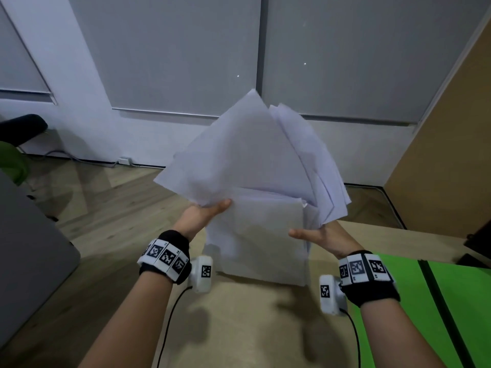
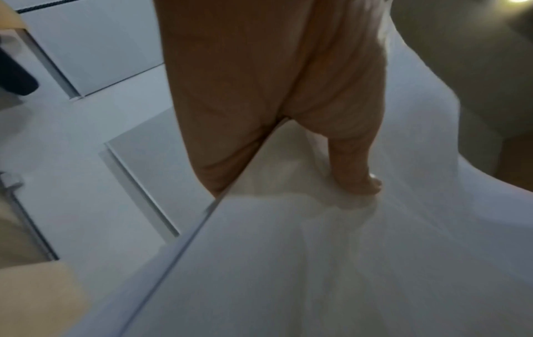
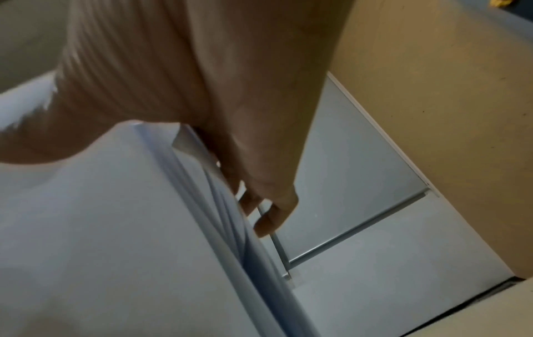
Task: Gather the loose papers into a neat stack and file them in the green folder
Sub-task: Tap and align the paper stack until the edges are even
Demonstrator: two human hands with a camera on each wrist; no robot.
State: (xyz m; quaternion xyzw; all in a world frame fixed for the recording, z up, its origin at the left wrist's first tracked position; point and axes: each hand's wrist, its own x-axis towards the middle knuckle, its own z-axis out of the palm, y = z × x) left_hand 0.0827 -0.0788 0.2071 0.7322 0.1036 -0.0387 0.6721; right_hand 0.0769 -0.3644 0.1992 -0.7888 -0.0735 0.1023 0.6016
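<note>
Left hand and right hand pinch the fanned papers upright over the table; loose outer sheets could slip; folder waits right.

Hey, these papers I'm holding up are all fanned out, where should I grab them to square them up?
Grip the papers by their two side edges, left hand from the left, right hand from the right. The sheets stand upright and splay at the top, so a loose side hold probably lets them drop level on the table.
</note>
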